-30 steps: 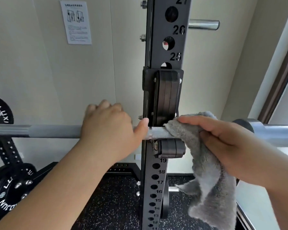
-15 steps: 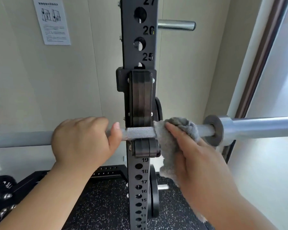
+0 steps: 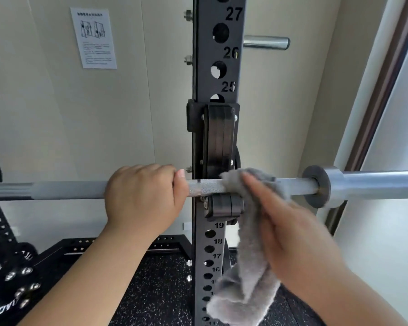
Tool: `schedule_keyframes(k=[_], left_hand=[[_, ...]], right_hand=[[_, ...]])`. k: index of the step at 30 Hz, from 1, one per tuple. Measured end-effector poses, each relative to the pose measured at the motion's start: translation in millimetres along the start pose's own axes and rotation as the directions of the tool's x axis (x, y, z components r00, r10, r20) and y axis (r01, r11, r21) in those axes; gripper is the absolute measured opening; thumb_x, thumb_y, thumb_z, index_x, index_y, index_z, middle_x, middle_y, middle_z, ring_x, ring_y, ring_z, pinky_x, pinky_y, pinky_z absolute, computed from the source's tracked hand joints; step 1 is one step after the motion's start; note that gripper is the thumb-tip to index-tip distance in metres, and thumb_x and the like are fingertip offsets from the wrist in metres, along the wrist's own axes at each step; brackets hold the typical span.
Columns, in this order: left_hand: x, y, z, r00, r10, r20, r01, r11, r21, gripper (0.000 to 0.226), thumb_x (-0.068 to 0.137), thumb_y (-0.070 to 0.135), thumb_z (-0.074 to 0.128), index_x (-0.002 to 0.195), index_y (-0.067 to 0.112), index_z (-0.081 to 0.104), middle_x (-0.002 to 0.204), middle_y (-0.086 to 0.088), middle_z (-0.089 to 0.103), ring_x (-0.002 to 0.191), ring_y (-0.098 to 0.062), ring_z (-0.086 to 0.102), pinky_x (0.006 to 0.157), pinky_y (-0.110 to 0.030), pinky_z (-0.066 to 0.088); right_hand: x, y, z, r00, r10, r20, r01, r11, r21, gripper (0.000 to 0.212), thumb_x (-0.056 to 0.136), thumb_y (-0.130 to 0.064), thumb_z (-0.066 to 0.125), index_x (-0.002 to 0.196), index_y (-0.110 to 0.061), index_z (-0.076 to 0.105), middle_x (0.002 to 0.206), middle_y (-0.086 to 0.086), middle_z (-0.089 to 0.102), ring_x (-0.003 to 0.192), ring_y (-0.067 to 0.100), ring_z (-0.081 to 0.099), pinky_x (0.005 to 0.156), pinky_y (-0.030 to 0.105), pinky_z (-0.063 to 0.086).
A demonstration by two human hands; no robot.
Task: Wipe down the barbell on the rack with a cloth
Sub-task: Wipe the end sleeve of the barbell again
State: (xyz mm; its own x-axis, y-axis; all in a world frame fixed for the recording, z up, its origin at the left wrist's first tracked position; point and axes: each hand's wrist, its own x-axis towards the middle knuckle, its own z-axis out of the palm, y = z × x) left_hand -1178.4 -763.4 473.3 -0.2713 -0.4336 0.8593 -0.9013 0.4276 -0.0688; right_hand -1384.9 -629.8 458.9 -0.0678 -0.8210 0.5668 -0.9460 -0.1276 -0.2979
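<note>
A grey steel barbell (image 3: 66,190) lies level across the view, resting in the black hook (image 3: 223,205) of the rack upright (image 3: 218,55). My left hand (image 3: 143,196) is wrapped around the shaft just left of the upright. My right hand (image 3: 290,229) presses a fluffy grey cloth (image 3: 247,278) against the shaft right of the hook, and the cloth's loose end hangs down below the bar. Further right are the bar's collar (image 3: 316,185) and its bare sleeve (image 3: 377,184).
A steel peg (image 3: 266,43) sticks out of the upright near hole 26. Black weight plates (image 3: 7,285) sit at lower left. The floor (image 3: 160,290) is speckled black rubber. A paper notice (image 3: 93,37) hangs on the beige wall. A door frame (image 3: 384,85) runs along the right.
The view has swung, so the upright and bar sit differently in frame. My right hand and the cloth have shifted along the shaft beside the hook; more cloth hangs loose now. My left hand keeps its grip.
</note>
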Motion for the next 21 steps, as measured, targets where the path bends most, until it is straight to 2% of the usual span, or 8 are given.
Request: schedule_keyframes(k=[2, 4, 7, 9, 11, 13, 16, 21], left_hand=[[0.3, -0.1, -1.4, 1.0, 0.006, -0.012, -0.006, 1.0, -0.016, 0.042, 0.099, 0.034, 0.034, 0.058, 0.024, 0.041, 0.049, 0.003, 0.04, 0.047, -0.025, 0.029, 0.057, -0.032, 0.021], [0.7, -0.6, -2.4, 1.0, 0.005, -0.022, -0.006, 1.0, -0.018, 0.04, 0.099, 0.034, 0.034, 0.061, 0.026, 0.037, 0.051, 0.004, 0.039, 0.049, -0.024, 0.029, 0.058, -0.033, 0.022], [-0.2, -3.0, -4.7, 1.0, 0.013, 0.022, -0.012, 0.999, -0.031, 0.04, 0.101, 0.037, 0.033, 0.063, 0.026, 0.039, 0.057, 0.008, 0.033, 0.052, -0.025, 0.033, 0.06, -0.034, 0.024], [-2.8, -5.3, -8.0, 0.998, 0.032, 0.057, -0.029, 0.998, -0.057, 0.039, 0.1, 0.039, 0.034, 0.065, 0.025, 0.043, 0.06, 0.009, 0.037, 0.055, -0.026, 0.04, 0.062, -0.035, 0.024], [-10.1, -9.2, -10.9, 0.993, 0.055, 0.1, -0.046, 0.995, -0.093, 0.037, 0.099, 0.041, 0.038, 0.073, 0.023, 0.055, 0.067, 0.008, 0.051, 0.065, -0.026, 0.051, 0.066, -0.037, 0.03], [-21.5, -15.1, -13.6, 0.984, 0.093, 0.153, -0.074, 0.99, -0.122, 0.034, 0.099, 0.044, 0.041, 0.1, 0.022, 0.067, 0.09, 0.006, 0.065, 0.085, -0.024, 0.059, 0.079, -0.041, 0.041], [-35.1, -25.6, -21.8, 0.963, 0.153, 0.221, -0.117, 0.979, -0.166, 0.049, 0.098, 0.049, 0.04, 0.137, 0.024, 0.056, 0.123, 0.008, 0.063, 0.112, -0.02, 0.057, 0.104, -0.042, 0.042], [-46.9, -64.1, -41.9, 0.969, 0.13, 0.208, -0.074, 0.964, -0.254, 0.049, 0.099, 0.049, 0.044, 0.141, 0.029, 0.056, 0.133, 0.012, 0.063, 0.121, -0.015, 0.056, 0.113, -0.039, 0.039]], right_hand=[[1.4, 15.1, -8.9, 0.984, 0.098, -0.151, -0.106, 0.993, -0.047, 0.07, 0.098, -0.017, 0.05, 0.156, -0.049, 0.028, 0.123, 0.0, 0.071, 0.075, 0.018, 0.068, 0.076, 0.034, 0.058], [0.7, 13.3, -9.0, 0.953, 0.194, -0.231, -0.181, 0.981, 0.077, 0.065, 0.097, -0.015, 0.045, 0.153, -0.046, 0.039, 0.14, -0.007, 0.063, 0.088, 0.02, 0.067, 0.079, 0.031, 0.051], [-8.3, -20.7, 10.4, 0.982, 0.125, -0.144, -0.086, 0.965, 0.249, 0.063, 0.098, -0.012, 0.045, 0.15, -0.049, 0.042, 0.124, -0.046, 0.055, 0.095, -0.018, 0.06, 0.076, 0.003, 0.04], [-16.4, -37.0, 15.6, 0.991, 0.081, -0.103, -0.043, 0.942, 0.332, 0.065, 0.098, -0.006, 0.046, 0.146, -0.05, 0.047, 0.117, -0.058, 0.049, 0.097, -0.029, 0.053, 0.08, -0.005, 0.036], [-17.3, -38.2, 8.2, 0.983, 0.118, -0.14, -0.062, 0.934, 0.353, 0.07, 0.095, -0.001, 0.049, 0.131, -0.061, 0.054, 0.11, -0.044, 0.063, 0.084, -0.011, 0.065, 0.072, 0.0, 0.042], [-13.4, -35.7, -1.8, 0.972, 0.167, -0.163, -0.104, 0.935, 0.339, 0.065, 0.094, -0.005, 0.049, 0.116, -0.066, 0.058, 0.094, -0.027, 0.071, 0.07, 0.012, 0.066, 0.059, 0.012, 0.044], [-8.7, -44.8, -10.5, 0.97, 0.133, -0.202, -0.079, 0.965, 0.251, 0.054, 0.091, -0.013, 0.049, 0.118, -0.059, 0.06, 0.093, -0.034, 0.07, 0.075, 0.004, 0.067, 0.064, 0.003, 0.045], [-0.1, -79.0, -8.0, 0.959, 0.095, -0.266, -0.04, 0.978, 0.206, 0.05, 0.095, -0.014, 0.054, 0.127, -0.052, 0.06, 0.085, -0.023, 0.07, 0.067, 0.006, 0.065, 0.063, 0.019, 0.051]])
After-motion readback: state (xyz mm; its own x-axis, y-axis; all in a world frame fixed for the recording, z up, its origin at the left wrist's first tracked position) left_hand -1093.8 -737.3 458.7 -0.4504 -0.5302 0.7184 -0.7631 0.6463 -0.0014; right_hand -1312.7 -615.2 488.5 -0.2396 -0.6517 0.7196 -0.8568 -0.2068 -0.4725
